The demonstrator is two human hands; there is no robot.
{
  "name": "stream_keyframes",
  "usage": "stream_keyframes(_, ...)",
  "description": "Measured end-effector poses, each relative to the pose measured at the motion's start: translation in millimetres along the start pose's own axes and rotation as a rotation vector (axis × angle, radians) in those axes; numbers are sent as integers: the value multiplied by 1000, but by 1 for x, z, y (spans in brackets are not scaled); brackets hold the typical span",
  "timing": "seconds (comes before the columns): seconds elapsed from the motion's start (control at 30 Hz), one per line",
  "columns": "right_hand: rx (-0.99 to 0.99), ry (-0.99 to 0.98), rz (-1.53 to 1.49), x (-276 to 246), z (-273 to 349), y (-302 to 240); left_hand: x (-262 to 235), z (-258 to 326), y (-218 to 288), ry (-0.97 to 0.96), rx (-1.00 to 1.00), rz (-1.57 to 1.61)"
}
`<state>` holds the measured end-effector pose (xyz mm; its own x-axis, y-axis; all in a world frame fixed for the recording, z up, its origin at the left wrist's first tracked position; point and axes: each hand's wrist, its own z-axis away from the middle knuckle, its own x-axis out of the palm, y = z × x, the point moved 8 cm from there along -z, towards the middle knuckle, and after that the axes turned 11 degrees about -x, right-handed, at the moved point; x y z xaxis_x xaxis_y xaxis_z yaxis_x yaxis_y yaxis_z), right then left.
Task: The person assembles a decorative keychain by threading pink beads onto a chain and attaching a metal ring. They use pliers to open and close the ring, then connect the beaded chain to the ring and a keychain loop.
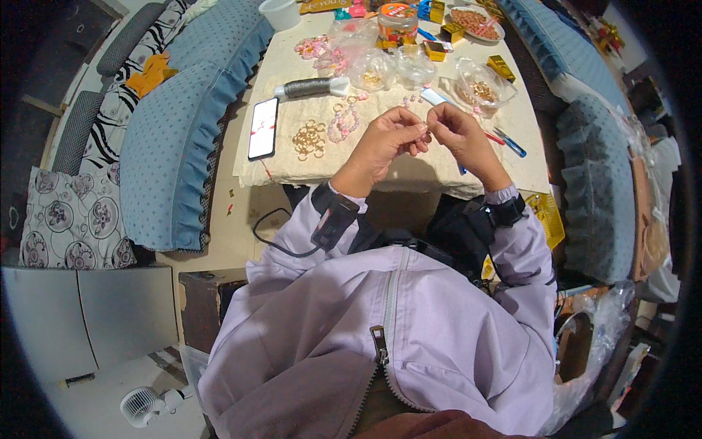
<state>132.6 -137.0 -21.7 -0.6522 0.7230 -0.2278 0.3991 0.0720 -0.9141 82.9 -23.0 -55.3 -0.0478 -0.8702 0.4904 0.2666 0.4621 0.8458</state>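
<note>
Above the near edge of the cloth-covered table, my left hand (pixel 389 141) and my right hand (pixel 459 133) meet fingertip to fingertip. Both are pinched closed, and whatever lies between the fingers is too small to make out. Left of them, a string of pink and purple beads (pixel 344 123) with a gold ring lies on the cloth. Beside it is a loose pile of gold rings (pixel 310 139). A few more beads (pixel 411 99) lie just beyond my hands, near a pale flat strip (pixel 434 96).
A lit phone (pixel 263 129) and a spool of grey thread (pixel 307 88) lie at the left. Farther back stand bags of gold pieces (pixel 479 91), a plastic jar (pixel 398 23) and a plate of pinkish bits (pixel 475 23). Small blue-handled pliers (pixel 512 143) lie right. Blue-covered sofas (pixel 172 146) flank the table.
</note>
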Motion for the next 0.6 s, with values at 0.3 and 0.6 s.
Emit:
stream_keyframes(0.3, -110, -114, 464, -5, -9, -25, 5, 3, 27, 212, 215, -643)
stream_keyframes(0.6, -170, -279, 577, -3, -17, -43, 7, -6, 8, -78, -42, -244)
